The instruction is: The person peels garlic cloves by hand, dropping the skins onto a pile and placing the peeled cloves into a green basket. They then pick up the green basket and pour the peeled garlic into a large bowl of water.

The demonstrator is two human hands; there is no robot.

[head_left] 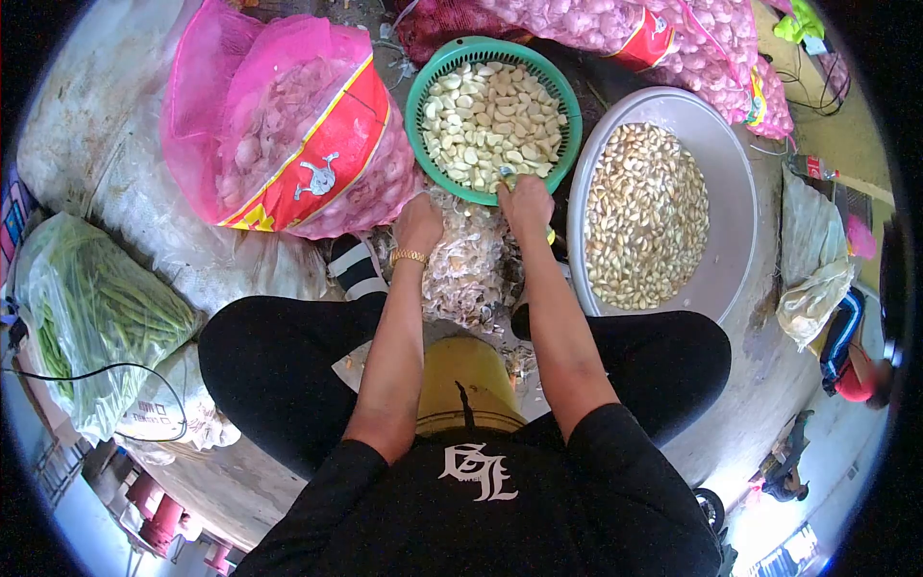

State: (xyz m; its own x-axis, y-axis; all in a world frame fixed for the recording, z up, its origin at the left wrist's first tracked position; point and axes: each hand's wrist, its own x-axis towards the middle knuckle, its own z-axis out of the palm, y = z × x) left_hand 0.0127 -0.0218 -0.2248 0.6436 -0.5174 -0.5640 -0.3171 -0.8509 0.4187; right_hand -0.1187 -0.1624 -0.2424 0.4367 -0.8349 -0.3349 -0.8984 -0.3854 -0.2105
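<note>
My right hand (527, 207) is closed at the front rim of a green basket (417, 132) holding peeled garlic cloves (495, 120); something small, perhaps a blade tip, shows by its fingertips, too small to make out. My left hand (419, 223), with a gold bracelet at the wrist, is closed beside the pink mesh bag of garlic (385, 183). What it holds, if anything, is hidden. Below and between the hands lies a heap of garlic skins (466, 264). To the right, a grey basin (735, 192) holds unpeeled-looking cloves (646, 216).
More garlic sacks (707, 48) lie at the top right. A plastic bag of long green vegetables (106, 308) sits at the left. A yellow bucket-like seat (466, 380) is between my legs. A plastic sack (812, 255) and other people are at the far right.
</note>
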